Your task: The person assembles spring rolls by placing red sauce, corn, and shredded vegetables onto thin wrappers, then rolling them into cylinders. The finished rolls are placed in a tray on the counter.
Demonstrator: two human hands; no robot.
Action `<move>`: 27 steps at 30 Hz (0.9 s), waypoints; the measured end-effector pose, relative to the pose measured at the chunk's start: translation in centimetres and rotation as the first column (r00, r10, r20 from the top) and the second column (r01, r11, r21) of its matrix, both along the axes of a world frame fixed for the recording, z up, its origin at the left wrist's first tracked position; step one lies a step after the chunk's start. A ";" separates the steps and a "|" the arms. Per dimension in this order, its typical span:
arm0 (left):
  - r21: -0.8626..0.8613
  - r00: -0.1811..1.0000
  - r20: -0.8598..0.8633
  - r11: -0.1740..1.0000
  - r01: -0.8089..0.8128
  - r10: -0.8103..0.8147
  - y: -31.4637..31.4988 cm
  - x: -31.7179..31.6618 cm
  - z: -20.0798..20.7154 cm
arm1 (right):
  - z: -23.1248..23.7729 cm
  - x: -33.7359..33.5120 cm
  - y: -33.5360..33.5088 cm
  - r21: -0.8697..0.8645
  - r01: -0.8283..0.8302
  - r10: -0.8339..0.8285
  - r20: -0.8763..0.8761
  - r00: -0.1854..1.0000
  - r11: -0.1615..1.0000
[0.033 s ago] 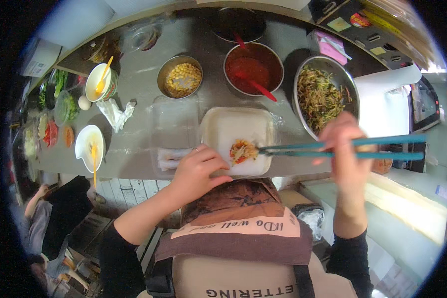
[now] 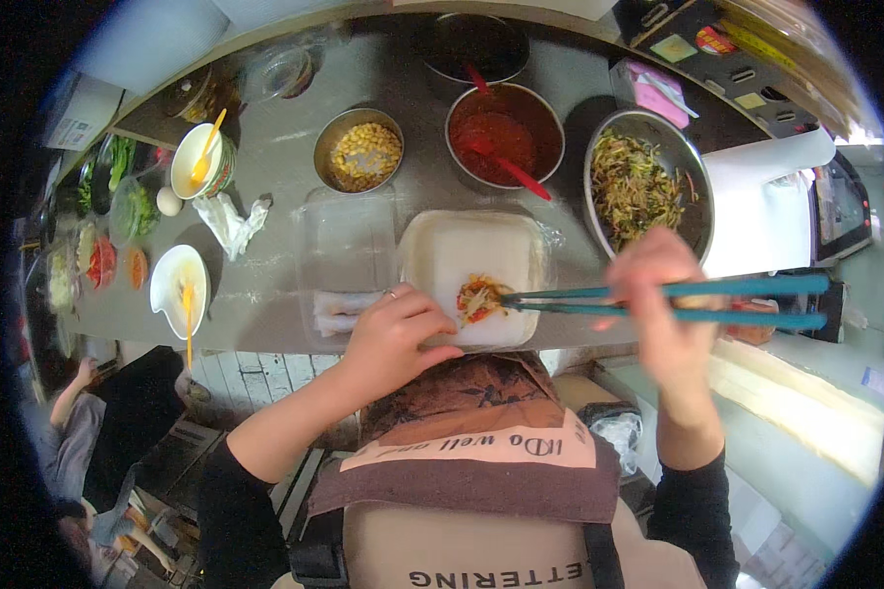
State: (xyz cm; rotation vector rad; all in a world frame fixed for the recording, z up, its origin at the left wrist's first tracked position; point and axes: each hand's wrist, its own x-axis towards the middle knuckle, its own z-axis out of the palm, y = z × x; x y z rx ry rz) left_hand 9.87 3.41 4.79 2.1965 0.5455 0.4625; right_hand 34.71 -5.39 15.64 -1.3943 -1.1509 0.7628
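At frame centre, the right hand (image 2: 658,294) pinches teal chopsticks (image 2: 658,300), setting filling (image 2: 479,298) on the white wrapper (image 2: 471,265). The left hand (image 2: 395,334) presses the wrapper's edge, apparently holding nothing. Rolling probably follows, needing the chopsticks withdrawn first.

A single head-worn fisheye view looks steeply down from above the person's chest onto the grey worktop (image 2: 285,285). It faces forward across the worktop toward its far edge at the top, which bends near the rim. The white tray (image 2: 471,255) sits close, near the centre; the person's apron and forearms enter from the lower edge, nearer than the tray.
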 end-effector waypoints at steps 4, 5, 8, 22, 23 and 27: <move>0.031 1.000 0.011 0.999 -0.009 0.009 0.1 0.3 0.0 | -0.9 -1.4 0.4 -0.210 -0.174 0.232 0.296 0.927 0.962; 0.030 1.000 0.009 1.000 -0.007 0.007 0.2 0.3 0.1 | -0.7 -1.2 0.5 -0.141 -0.206 0.244 0.345 0.906 0.968; 0.039 1.000 0.009 0.999 0.003 -0.004 0.5 0.3 0.0 | -0.2 -0.9 0.4 -0.051 -0.202 0.207 0.350 0.913 0.978; 0.338 0.990 0.003 0.932 0.130 -0.139 0.8 0.5 0.7 | -2.6 10.0 -4.9 -0.055 0.477 -0.480 -0.081 0.874 0.877; 0.337 0.989 -0.007 0.931 0.139 -0.145 0.8 0.5 0.8 | -4.0 11.8 -5.8 -0.134 0.427 -0.447 -0.242 0.861 0.894; 0.294 0.991 -0.031 0.946 0.137 -0.134 0.8 0.6 0.6 | -8.3 18.0 -11.0 0.108 0.670 -0.366 -0.769 0.524 0.734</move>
